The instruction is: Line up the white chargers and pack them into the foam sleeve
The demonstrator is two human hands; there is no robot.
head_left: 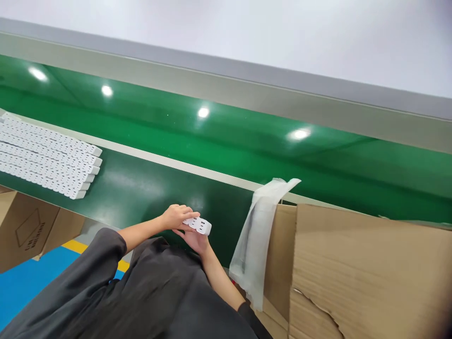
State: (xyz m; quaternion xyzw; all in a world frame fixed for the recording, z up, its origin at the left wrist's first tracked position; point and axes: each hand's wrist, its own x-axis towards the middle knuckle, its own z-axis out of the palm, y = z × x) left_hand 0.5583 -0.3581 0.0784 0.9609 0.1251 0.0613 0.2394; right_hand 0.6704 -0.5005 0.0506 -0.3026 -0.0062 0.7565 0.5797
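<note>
A short white power strip [202,226] with dark slots is held between my two hands over the bench's near edge. My left hand [176,217] wraps over its left end with bent fingers. From below and in front, my right hand [196,241] supports it, and its fingers are partly hidden behind the strip. Farther left, several rows of the same white power strips [45,157] lie side by side on the dark green bench top [141,181].
At the right stands an open cardboard box [353,273], with a translucent white plastic sheet [257,226] draped over its left side. Another cardboard box [33,226] is at lower left, beside the blue floor [31,287]. Beyond a pale rail runs a shiny green belt [158,127].
</note>
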